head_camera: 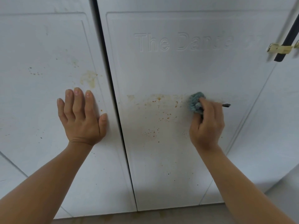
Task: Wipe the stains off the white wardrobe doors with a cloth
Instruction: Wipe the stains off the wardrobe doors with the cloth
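Note:
Two white wardrobe doors fill the view, split by a dark gap. My left hand (82,117) lies flat with straight fingers on the left door (40,97), just below a yellowish smear (89,78). My right hand (207,122) grips a bunched blue-green cloth (195,101) and holds it against the right door (161,167). Orange-brown splatter (155,113) spreads over the right door to the left of the cloth. The raised words "The Dance" (182,42) sit higher on that door.
A dark bar handle (288,34) with a brass fitting (281,48) is at the upper right. A small dark mark (226,105) shows just right of my right hand. A brownish floor strip (145,217) runs along the bottom. Small specks dot the left door (34,72).

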Demonstrator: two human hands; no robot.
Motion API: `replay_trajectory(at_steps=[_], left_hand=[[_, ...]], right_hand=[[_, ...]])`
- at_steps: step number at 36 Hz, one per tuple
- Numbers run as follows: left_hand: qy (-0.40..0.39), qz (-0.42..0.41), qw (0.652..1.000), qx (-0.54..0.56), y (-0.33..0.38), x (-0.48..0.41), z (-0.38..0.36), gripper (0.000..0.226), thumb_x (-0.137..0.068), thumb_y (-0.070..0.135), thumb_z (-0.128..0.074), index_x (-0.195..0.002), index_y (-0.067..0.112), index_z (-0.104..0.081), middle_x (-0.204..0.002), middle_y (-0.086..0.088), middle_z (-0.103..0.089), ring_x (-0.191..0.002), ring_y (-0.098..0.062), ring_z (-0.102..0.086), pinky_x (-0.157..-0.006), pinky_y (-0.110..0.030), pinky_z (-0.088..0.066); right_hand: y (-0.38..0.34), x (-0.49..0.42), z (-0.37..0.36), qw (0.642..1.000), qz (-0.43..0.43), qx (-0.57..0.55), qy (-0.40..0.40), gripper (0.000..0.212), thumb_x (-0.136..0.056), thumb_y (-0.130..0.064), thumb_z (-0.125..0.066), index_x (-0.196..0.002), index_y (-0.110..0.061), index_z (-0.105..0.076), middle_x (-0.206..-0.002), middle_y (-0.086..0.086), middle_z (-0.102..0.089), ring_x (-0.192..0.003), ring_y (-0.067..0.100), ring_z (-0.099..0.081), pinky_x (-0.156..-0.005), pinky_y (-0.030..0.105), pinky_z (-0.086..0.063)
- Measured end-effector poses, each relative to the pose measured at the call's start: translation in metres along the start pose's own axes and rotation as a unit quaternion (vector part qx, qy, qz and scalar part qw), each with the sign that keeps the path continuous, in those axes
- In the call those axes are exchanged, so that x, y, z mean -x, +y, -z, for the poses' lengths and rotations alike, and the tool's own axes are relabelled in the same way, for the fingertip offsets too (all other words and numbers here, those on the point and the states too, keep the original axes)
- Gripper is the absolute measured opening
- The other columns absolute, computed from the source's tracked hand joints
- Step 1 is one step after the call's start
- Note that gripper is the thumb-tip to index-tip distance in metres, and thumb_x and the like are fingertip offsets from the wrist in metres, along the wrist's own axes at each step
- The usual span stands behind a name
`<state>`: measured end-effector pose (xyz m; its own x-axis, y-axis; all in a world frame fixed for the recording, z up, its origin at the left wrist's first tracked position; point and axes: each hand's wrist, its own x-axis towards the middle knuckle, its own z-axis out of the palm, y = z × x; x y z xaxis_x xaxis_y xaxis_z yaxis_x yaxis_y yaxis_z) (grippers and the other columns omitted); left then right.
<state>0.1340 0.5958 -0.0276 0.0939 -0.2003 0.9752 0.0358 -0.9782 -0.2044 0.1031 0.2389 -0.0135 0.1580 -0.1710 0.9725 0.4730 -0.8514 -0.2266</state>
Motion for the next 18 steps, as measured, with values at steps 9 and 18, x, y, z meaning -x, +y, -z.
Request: replay_trajectory(at_steps=[9, 18], left_hand=[[0.001, 0.002, 1.000, -0.002, 0.001, 0.000, 0.000, 0.074, -0.101, 0.046, -0.034, -0.161, 0.004, -0.026, -0.160, -0.022, -0.028, -0.158, -0.034, -0.012, -0.126, -0.056, -0.014], [-0.002, 0.003, 1.000, 0.001, 0.001, 0.000, 0.001, 0.073, -0.102, 0.047, -0.033, -0.161, 0.004, -0.027, -0.159, -0.022, -0.028, -0.156, -0.036, -0.016, -0.126, -0.056, -0.014]], right_hand=[[0.001, -0.004, 0.002, 0.999, 0.029, 0.014, -0.004, 0.022, -0.088, 0.004, -0.056, -0.108, 0.003, -0.065, -0.092, 0.019, -0.065, -0.082, 0.034, -0.062, -0.069, 0.032, -0.051], [0.012, -0.009, 0.008, 0.998, -0.060, 0.019, 0.018, 0.031, -0.077, 0.018, -0.050, -0.103, 0.007, -0.062, -0.089, 0.021, -0.060, -0.082, 0.029, -0.055, -0.068, 0.026, -0.043]])
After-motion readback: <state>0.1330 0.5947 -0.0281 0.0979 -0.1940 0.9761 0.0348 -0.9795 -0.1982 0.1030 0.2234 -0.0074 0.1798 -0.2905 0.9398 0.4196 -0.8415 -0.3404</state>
